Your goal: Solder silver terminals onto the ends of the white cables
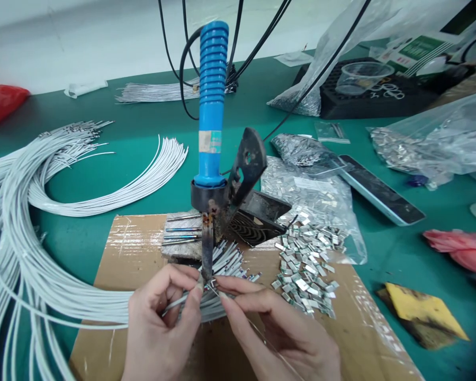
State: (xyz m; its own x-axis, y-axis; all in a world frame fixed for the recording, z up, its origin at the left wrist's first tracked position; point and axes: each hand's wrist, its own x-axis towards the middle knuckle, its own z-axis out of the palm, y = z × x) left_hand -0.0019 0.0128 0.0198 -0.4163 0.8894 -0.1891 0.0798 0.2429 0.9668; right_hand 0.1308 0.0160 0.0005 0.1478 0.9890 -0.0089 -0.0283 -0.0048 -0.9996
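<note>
A blue-handled soldering iron stands with its dark bit pointing down. My left hand is closed in a pinch on a white cable, its end right by the bit. Thumb and forefinger of my right hand pinch a thin silvery solder wire, which trails down across the palm. A tiny metal piece sits between both sets of fingertips under the bit; which fingers bear it I cannot tell. Behind the hands lies a bundle of white cable ends.
Small metal tabs are heaped on the cardboard at right. Thick coils of white cable fill the left. A phone, plastic bags and a scorched yellow sponge lie right. The iron's metal stand rises close above the hands.
</note>
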